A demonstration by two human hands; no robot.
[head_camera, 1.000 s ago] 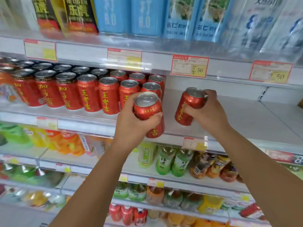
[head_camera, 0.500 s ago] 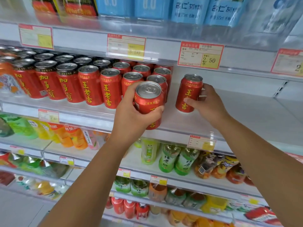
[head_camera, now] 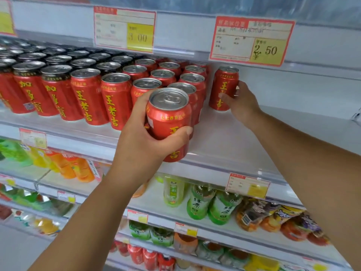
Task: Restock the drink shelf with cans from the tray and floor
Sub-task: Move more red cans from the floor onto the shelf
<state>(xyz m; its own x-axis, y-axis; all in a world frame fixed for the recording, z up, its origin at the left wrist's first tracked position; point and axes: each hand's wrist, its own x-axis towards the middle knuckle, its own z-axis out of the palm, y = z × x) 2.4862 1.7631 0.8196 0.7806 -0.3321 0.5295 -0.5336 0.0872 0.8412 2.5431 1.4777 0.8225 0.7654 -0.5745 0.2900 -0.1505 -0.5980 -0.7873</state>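
Left hand [head_camera: 144,137] had its thumb and fingers wrapped snug round a red can [head_camera: 169,122], holding it upright out in front of the shelf [head_camera: 254,133] lip, right by the packed rows of red cans [head_camera: 109,94]. Right hand [head_camera: 242,104] was further back on that same shelf, thumb on the front and fingers curled round the far side of a second can [head_camera: 224,85], which stood upright just right of the rows, below the 2.50 price tag [head_camera: 252,41].
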